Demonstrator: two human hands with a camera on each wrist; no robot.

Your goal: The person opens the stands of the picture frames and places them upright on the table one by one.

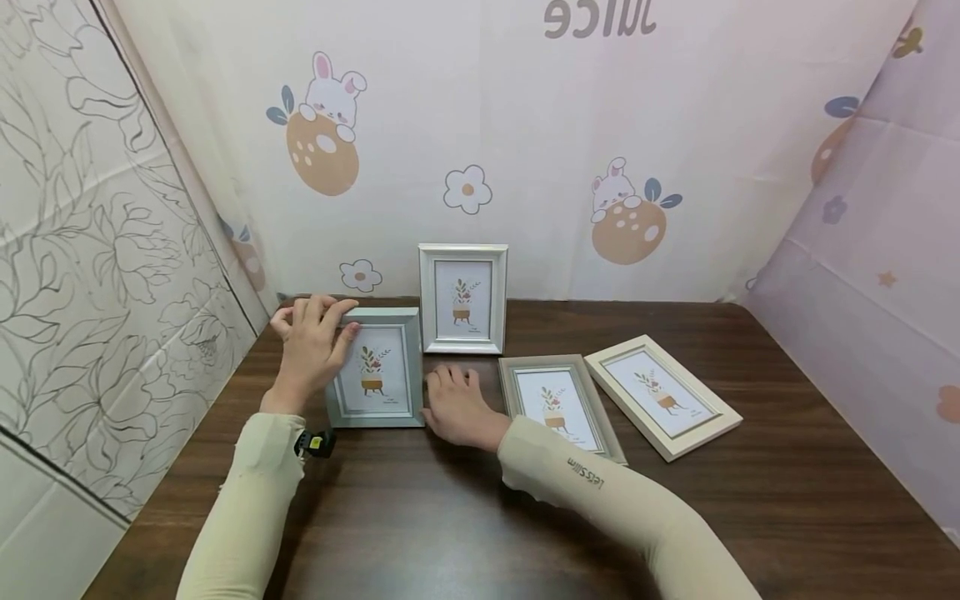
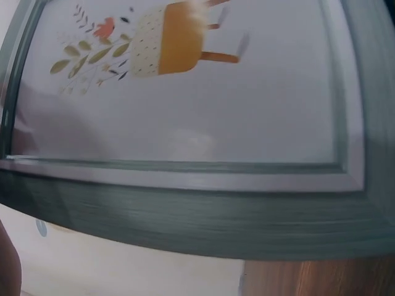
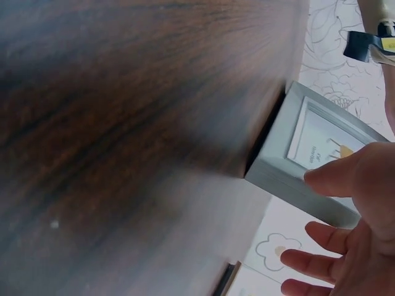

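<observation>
A grey-blue picture frame (image 1: 375, 367) with a potted-plant print stands upright at the left of the table. My left hand (image 1: 309, 346) grips its upper left corner, thumb across the front and fingers over the top edge. The left wrist view is filled by the same picture frame (image 2: 185, 179) seen up close. Beside its lower right edge is my right hand (image 1: 459, 408), with the thumb right at the frame's side. In the right wrist view that hand's fingers (image 3: 311, 264) are spread and loosely bent, holding nothing.
Behind stands a white picture frame (image 1: 462, 342), upright near the printed curtain (image 1: 525, 125). A taupe picture frame (image 1: 512, 383) and a cream picture frame (image 1: 705, 429) lie face up on the right of the dark wooden table (image 1: 420, 517). The right forearm overlaps the taupe one.
</observation>
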